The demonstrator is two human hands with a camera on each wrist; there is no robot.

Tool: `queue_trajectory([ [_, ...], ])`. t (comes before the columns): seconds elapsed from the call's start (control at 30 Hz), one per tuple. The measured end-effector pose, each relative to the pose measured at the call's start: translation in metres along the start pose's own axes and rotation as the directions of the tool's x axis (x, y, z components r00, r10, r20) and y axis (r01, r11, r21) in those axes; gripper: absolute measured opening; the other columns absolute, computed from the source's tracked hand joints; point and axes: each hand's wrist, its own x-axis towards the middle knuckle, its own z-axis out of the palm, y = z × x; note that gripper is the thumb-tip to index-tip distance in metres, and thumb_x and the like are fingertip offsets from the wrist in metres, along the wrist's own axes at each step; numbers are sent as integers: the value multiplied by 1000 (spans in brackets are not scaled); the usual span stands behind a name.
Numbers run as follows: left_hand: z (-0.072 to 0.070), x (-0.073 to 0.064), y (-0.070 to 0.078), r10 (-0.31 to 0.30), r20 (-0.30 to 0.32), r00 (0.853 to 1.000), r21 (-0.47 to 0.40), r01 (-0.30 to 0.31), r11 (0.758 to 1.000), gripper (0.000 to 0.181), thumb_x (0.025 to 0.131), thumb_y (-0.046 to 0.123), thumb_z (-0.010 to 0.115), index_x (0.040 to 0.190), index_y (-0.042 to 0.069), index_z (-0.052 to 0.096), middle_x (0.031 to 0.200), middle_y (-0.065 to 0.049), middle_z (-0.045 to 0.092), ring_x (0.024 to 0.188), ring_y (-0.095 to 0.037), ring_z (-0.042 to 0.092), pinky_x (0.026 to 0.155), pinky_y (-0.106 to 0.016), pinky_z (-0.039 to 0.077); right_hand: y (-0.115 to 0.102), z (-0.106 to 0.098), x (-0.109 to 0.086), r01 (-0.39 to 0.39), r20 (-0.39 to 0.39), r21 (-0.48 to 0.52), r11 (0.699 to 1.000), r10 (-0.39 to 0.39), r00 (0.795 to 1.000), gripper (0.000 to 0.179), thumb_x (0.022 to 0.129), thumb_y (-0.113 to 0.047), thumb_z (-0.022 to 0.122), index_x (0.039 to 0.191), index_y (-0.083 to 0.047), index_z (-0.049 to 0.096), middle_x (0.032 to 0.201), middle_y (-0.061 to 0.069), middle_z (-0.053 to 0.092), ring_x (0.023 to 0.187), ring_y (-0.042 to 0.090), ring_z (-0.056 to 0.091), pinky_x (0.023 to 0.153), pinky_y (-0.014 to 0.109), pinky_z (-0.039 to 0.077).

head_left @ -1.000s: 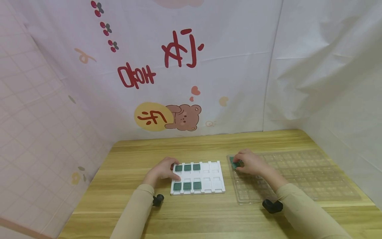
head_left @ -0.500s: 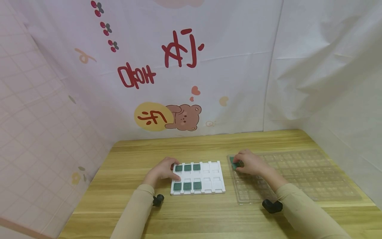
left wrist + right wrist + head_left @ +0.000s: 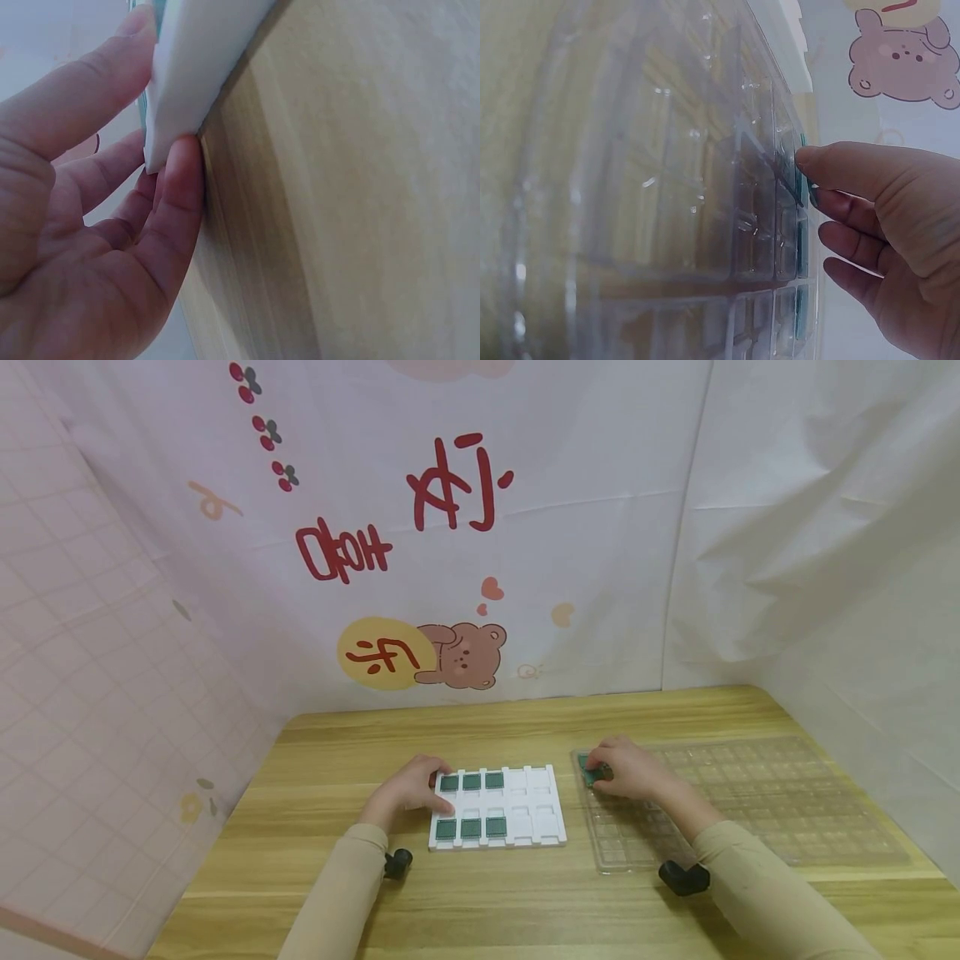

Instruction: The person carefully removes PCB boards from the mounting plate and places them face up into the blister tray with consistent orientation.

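Observation:
My left hand (image 3: 411, 785) holds the left edge of a white tray (image 3: 495, 799), thumb over the top. In the left wrist view its fingers press against the side of the white tray (image 3: 202, 67). Green circuit boards (image 3: 471, 827) fill the three left pockets of both rows. On the right, my right hand (image 3: 626, 768) pinches a green circuit board (image 3: 582, 766) at the far left corner of a clear plastic tray (image 3: 611, 853). The right wrist view shows the thumb at the edge of the green board (image 3: 802, 180), which the fingers partly hide.
The clear tray stretches right under my right forearm, its many pockets see-through. Black wrist mounts (image 3: 397, 862) hang by both sleeves. A wooden table (image 3: 510, 902) bears everything, with a printed white curtain (image 3: 600, 568) behind it and pale cloth on both sides.

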Motion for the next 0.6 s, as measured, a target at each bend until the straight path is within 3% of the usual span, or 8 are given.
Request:
queue_trajectory([
  [0.6,-1,-1,-1,27,3,1000,21,-27,999,62,67,19,93,120,3,63,100,-5,51,93,-21,45,81,-37,41,-1,1,-4,-6,-8,14,1000,6,1000,23,82,-15,79,103,-11,71,101,1,63,98,26,58,86,47,48],
])
